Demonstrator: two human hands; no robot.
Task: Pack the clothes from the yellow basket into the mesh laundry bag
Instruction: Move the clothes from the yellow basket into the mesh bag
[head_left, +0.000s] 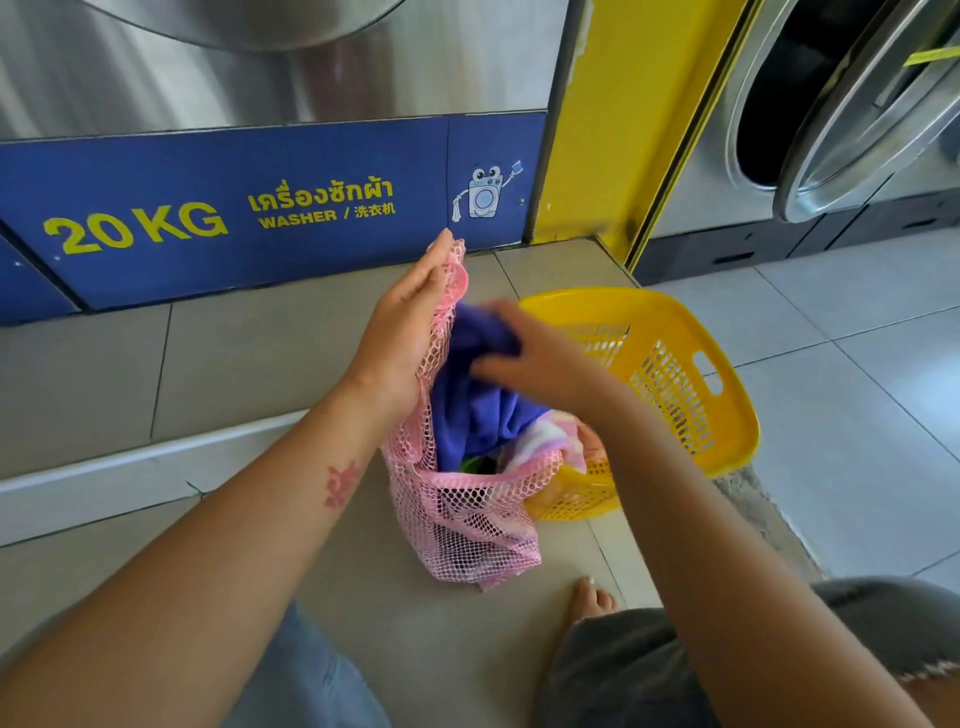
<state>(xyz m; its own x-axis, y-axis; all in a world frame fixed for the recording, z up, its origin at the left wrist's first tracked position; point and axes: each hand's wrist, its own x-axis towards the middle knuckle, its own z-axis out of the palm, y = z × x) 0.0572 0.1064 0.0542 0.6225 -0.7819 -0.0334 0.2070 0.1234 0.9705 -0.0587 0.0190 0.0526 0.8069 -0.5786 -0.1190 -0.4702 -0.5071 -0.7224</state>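
A pink mesh laundry bag stands on the floor in the middle. My left hand holds its upper rim up, with the mesh draped over my fingers. My right hand grips a blue garment that hangs down into the bag's mouth. A pink and white striped cloth lies at the bag's right edge. The yellow basket lies tilted on its side just right of the bag, and its visible inside holds no clothes.
A steel washer with a blue "20 KG" panel stands behind on a raised tiled step. A second machine with an open round door is at the upper right. My bare foot and knees are at the bottom.
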